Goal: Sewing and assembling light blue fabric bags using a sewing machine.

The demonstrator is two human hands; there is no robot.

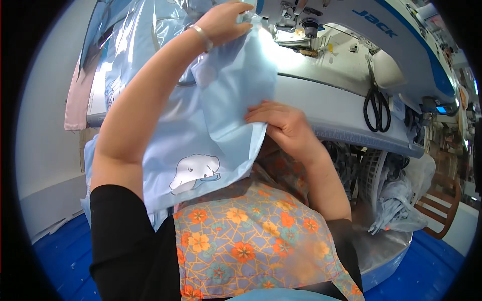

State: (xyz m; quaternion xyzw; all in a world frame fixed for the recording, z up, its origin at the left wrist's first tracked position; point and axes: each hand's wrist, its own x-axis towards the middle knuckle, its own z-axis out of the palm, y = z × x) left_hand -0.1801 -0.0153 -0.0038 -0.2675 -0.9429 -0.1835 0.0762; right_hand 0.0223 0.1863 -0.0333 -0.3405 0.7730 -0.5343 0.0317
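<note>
Floral apron [246, 241] below the fingers; pale-blue cloth [228, 113] spans between both hands.
Right hand [283, 123] pinches its edge, seemingly keeping it flat; left hand [223, 22] has fingers parted, grip unclear, near the sewing machine [396, 45].

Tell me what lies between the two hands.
In the head view, light blue cloth lies between the left hand and the right hand.

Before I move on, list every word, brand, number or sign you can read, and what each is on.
Blue lettering on the sewing machine: one large word, legible, but I won't copy it out.
Small lit screen at right: too small to read.
Ruler-like strip along the table edge: marks too small to read.
Light-blue fabric: cartoon print, no readable text.
</note>
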